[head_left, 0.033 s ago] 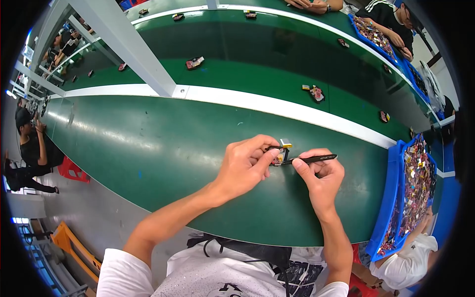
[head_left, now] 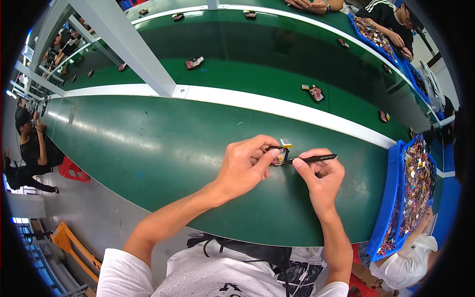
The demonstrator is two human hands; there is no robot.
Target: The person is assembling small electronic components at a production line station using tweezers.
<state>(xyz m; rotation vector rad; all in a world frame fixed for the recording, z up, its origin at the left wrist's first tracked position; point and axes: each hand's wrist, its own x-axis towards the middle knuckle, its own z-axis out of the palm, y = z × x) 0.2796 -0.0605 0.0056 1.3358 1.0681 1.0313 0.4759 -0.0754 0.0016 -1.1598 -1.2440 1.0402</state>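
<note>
Over the green tabletop [head_left: 183, 148], my left hand [head_left: 246, 161] is closed on a small electronic assembly [head_left: 278, 157] with a dark casing and a reddish part. A small silver battery-like block [head_left: 286, 142] with yellow tape stands out at its far side. My right hand [head_left: 321, 173] grips black tweezers [head_left: 319, 158] between thumb and fingers. The tweezers point left, and their tips reach the near right side of the assembly. My left fingers cover much of it, so the exact contact at the tips cannot be made out.
Blue bins [head_left: 393, 198] full of small colourful parts stand at the right. Beyond a white rail [head_left: 257, 106], a green belt [head_left: 237, 79] carries several similar assemblies [head_left: 316, 93]. A white post [head_left: 126, 47] rises at the left. Other people [head_left: 391, 29] sit across the belt and nearby.
</note>
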